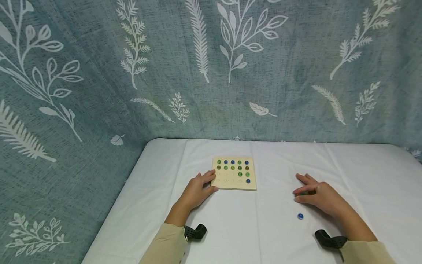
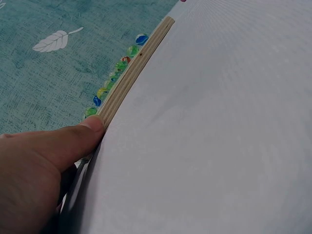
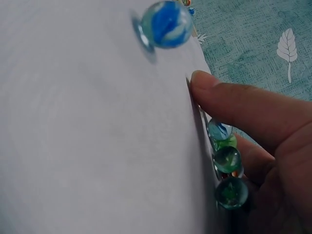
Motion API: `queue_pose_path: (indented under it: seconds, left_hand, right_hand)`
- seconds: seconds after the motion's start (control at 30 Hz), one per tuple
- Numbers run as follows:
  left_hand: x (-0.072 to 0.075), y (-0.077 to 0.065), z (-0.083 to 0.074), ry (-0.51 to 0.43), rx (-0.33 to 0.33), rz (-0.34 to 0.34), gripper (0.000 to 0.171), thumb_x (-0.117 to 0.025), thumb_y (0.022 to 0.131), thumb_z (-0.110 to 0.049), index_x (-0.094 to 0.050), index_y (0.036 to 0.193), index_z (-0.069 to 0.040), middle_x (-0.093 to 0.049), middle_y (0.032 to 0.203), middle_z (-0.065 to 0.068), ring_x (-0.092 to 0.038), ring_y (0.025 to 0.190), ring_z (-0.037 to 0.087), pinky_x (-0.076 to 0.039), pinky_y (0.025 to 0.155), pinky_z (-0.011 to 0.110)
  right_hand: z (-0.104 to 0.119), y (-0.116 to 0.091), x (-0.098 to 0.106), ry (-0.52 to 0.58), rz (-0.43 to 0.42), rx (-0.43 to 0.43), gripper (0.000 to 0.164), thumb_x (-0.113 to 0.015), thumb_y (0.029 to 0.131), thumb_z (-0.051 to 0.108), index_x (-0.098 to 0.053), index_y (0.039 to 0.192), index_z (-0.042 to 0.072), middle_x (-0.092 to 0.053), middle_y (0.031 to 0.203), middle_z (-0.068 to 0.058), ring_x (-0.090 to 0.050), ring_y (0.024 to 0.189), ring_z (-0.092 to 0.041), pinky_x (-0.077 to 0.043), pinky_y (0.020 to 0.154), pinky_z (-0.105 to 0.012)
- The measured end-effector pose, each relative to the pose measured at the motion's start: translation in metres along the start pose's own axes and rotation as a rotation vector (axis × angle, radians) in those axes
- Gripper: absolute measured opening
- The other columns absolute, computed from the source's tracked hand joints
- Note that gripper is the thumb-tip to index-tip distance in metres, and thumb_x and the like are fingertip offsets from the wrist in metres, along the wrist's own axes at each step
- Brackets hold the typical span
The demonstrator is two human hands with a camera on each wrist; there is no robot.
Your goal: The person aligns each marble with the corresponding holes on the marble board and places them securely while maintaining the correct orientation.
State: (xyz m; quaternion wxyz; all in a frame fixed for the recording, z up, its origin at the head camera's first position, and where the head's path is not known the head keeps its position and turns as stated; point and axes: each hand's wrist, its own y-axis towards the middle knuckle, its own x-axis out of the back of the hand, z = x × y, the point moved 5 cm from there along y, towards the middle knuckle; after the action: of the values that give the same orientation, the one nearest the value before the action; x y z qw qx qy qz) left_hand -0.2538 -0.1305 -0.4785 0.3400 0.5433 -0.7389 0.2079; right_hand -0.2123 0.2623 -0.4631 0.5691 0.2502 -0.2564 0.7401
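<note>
The left hand (image 1: 196, 190), loosely spread, touches the board (image 1: 229, 177); well right of it, the right hand (image 1: 321, 196) curves around marbles (image 3: 227, 159), whether pinching I cannot tell. White-draped worktop (image 1: 230, 227) lies beneath the board, leaf-printed teal fabric (image 1: 296, 91) beyond.

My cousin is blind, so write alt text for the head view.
A left hand touches the left side of a pale board partly filled with mostly green and blue marbles, while the right hand is low over the white tablecloth, near a loose blue marble.
</note>
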Motion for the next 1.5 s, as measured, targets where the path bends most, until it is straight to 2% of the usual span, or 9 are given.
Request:
queue_pose_path:
  seconds: [0.27,0.37,0.5,0.6,0.73,0.97,1.23,1.33,1.5]
  left_hand:
    - [0.002,0.001,0.000,0.014,-0.010,0.000,0.058,-0.070,0.091,-0.035,-0.053,0.143,-0.017,-0.042,0.153,-0.012,-0.029,0.145,0.042,-0.029,0.120,0.053]
    - [0.003,0.001,0.000,0.011,-0.017,-0.005,0.057,-0.070,0.091,-0.035,-0.054,0.143,-0.016,-0.043,0.153,-0.010,-0.030,0.145,0.042,-0.029,0.120,0.052]
    - [0.003,0.001,0.001,0.008,-0.014,-0.006,0.058,-0.071,0.091,-0.035,-0.054,0.143,-0.016,-0.043,0.153,-0.010,-0.030,0.145,0.042,-0.029,0.120,0.052]
    - [0.003,0.001,0.001,0.009,-0.017,-0.008,0.057,-0.071,0.091,-0.034,-0.054,0.142,-0.016,-0.043,0.153,-0.010,-0.030,0.145,0.041,-0.029,0.120,0.051]
    - [0.004,-0.001,-0.001,0.006,-0.028,-0.014,0.057,-0.071,0.091,-0.033,-0.054,0.142,-0.015,-0.044,0.153,-0.008,-0.031,0.144,0.043,-0.030,0.119,0.053]
    - [0.005,-0.001,-0.002,-0.005,-0.033,-0.024,0.056,-0.071,0.091,-0.032,-0.055,0.142,-0.014,-0.044,0.153,-0.007,-0.030,0.144,0.044,-0.030,0.119,0.054]
    - [0.003,-0.001,-0.001,-0.011,-0.039,-0.018,0.056,-0.071,0.091,-0.033,-0.054,0.142,-0.015,-0.044,0.153,-0.008,-0.030,0.144,0.043,-0.029,0.120,0.053]
    - [0.003,0.000,0.000,-0.005,-0.027,-0.015,0.057,-0.071,0.091,-0.034,-0.054,0.142,-0.016,-0.043,0.152,-0.010,-0.030,0.144,0.043,-0.030,0.120,0.053]
    - [0.002,0.000,-0.001,-0.009,-0.003,-0.007,0.055,-0.070,0.091,-0.034,-0.055,0.142,-0.018,-0.043,0.152,-0.010,-0.029,0.144,0.044,-0.029,0.119,0.053]
  right_hand:
    - [0.004,0.001,0.001,0.015,-0.005,-0.013,0.035,-0.079,0.081,0.038,-0.078,0.104,0.012,-0.032,0.157,-0.019,-0.009,0.149,-0.047,-0.012,0.114,-0.072]
    - [0.008,0.001,0.003,0.029,-0.005,-0.056,0.041,-0.075,0.084,0.043,-0.076,0.110,0.011,-0.034,0.156,-0.018,-0.013,0.148,-0.046,-0.019,0.114,-0.069]
    - [0.016,0.005,0.005,0.049,-0.009,-0.107,0.051,-0.068,0.089,0.049,-0.071,0.121,0.009,-0.032,0.158,-0.018,-0.020,0.147,-0.045,-0.037,0.109,-0.063]
    - [0.025,0.012,0.001,0.052,-0.047,-0.127,0.056,-0.066,0.090,0.052,-0.069,0.123,0.007,-0.032,0.157,-0.019,-0.024,0.145,-0.046,-0.038,0.107,-0.063]
    - [0.044,0.026,-0.007,0.044,-0.140,-0.143,0.058,-0.066,0.089,0.054,-0.070,0.120,0.005,-0.036,0.155,-0.018,-0.026,0.145,-0.046,-0.031,0.111,-0.066]
    - [0.082,0.058,-0.039,0.076,-0.226,-0.150,0.049,-0.070,0.090,0.043,-0.071,0.117,0.003,-0.036,0.157,-0.015,-0.023,0.148,-0.040,-0.025,0.117,-0.062]
    - [0.105,0.083,-0.087,0.170,-0.283,-0.090,0.035,-0.071,0.091,0.033,-0.074,0.112,0.004,-0.035,0.158,-0.012,-0.021,0.150,-0.032,-0.021,0.122,-0.055]
    - [0.111,0.089,-0.099,0.162,-0.293,-0.053,0.034,-0.073,0.090,0.032,-0.074,0.111,0.005,-0.035,0.158,-0.012,-0.017,0.152,-0.031,-0.018,0.123,-0.057]
    - [0.120,0.098,-0.112,0.081,-0.281,-0.015,0.032,-0.074,0.089,0.030,-0.076,0.109,0.005,-0.034,0.158,-0.014,-0.013,0.152,-0.032,-0.018,0.122,-0.059]
